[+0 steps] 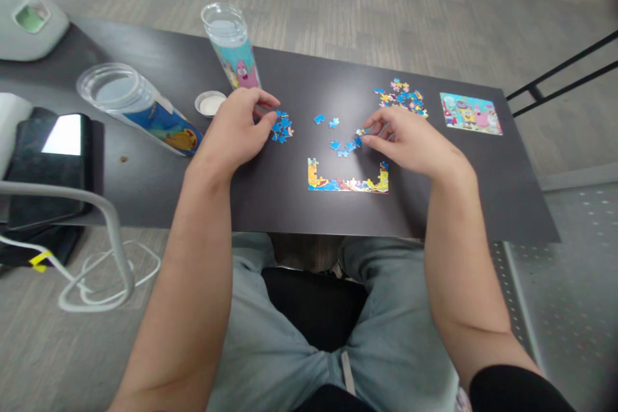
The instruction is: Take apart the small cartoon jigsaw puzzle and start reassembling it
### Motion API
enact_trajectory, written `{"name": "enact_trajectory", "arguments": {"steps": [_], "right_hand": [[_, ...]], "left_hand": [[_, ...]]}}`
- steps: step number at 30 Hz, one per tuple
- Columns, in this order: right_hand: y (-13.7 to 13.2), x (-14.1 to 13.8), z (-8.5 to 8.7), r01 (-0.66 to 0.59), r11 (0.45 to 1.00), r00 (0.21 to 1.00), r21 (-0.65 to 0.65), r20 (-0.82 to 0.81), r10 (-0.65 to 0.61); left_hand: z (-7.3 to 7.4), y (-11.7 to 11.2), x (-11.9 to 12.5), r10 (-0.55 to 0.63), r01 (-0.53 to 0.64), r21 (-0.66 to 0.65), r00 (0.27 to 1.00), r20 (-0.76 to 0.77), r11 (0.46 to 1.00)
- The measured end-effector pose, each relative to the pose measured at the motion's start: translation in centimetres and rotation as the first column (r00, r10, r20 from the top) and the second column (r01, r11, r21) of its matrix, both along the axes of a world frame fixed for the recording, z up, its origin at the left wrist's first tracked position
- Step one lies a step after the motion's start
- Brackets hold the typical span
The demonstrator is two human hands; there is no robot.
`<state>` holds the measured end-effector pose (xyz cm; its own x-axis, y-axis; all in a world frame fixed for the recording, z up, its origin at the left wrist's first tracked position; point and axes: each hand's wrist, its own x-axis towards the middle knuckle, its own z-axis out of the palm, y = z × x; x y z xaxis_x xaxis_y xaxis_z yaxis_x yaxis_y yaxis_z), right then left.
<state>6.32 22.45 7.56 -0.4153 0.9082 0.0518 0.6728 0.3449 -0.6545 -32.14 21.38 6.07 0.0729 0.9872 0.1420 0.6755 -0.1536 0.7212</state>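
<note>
On the black table (pixel 159 174), a cluster of blue jigsaw pieces (pixel 281 127) touches the left hand's (pixel 241 125) loosely curled fingertips, the right hand (pixel 410 141) pinches one loose blue piece (pixel 360 134) above the part-built colourful puzzle border (pixel 347 181), and two clear plastic cartoon-print tubes, one upright (pixel 232 45), one toppled (pixel 135 103), sit farther left.

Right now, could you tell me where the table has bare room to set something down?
Bare: the near right corner of the table, below the picture; the near left edge by the lying tube; the far strip between upright tube and colourful pile. Crowded: between the left hand and right hand, around loose pieces.
</note>
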Motion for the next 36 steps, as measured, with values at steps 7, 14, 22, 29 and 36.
{"name": "enact_trajectory", "arguments": {"steps": [7,14,22,29,36], "right_hand": [[0.6,-0.5,0.8,0.013,0.999,1.000,-0.051,-0.019,-0.014],[2.3,-2.1,-1.5,0.127,0.987,0.987,0.103,-0.116,-0.115],[3.6,-0.3,-2.6,0.206,0.973,0.976,0.106,-0.097,-0.196],[3.4,1.3,-2.4,0.116,0.993,0.989,-0.019,-0.095,-0.117],[3.6,0.6,-3.0,0.061,0.998,0.994,-0.034,-0.092,-0.063]], "left_hand": [[-0.8,-0.3,-1.2,-0.033,0.032,-0.031,0.999,-0.029,0.999],[-1.0,-0.9,-1.8,-0.115,0.114,-0.018,0.993,-0.034,0.993],[-1.1,-1.1,-2.5,-0.145,0.144,-0.019,0.989,-0.040,0.989],[-0.6,-1.2,-2.7,-0.146,0.144,-0.052,0.989,-0.034,0.988],[-1.1,-0.8,-2.2,-0.143,0.141,-0.029,0.988,-0.066,0.990]]}}
